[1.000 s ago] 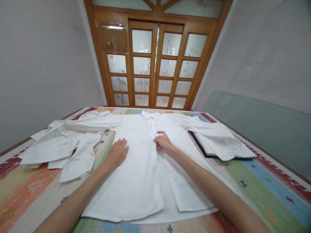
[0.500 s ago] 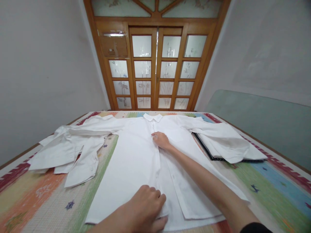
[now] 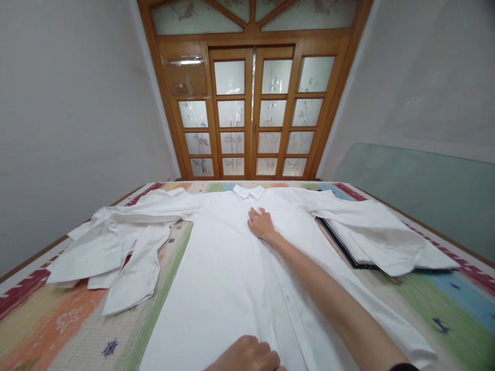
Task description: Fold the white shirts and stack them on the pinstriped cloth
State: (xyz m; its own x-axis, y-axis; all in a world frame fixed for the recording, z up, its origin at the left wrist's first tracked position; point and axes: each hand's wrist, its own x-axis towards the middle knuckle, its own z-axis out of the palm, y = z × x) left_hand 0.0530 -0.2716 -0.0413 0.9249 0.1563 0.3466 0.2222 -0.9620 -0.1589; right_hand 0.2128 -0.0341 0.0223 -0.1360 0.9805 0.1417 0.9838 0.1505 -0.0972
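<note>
A white button-up shirt lies spread front up, with its collar at the far end and its sleeves out to both sides. My right hand reaches across it and grips the button edge below the collar with bent fingers. At the bottom edge of the view, my left hand is closed on the lower front of the same shirt. Its fingertips are cut off by the frame. The shirt's hem is out of view.
Another white garment lies crumpled at the left, partly under the left sleeve. Beneath the right sleeve is a folded white and black stack. A patterned cloth covers the table. A pale green panel stands at the right.
My left hand has moved down towards me with the shirt's lower front, and the button edges look straighter and closer together. My right hand has stayed near the chest, its fingers slightly shifted.
</note>
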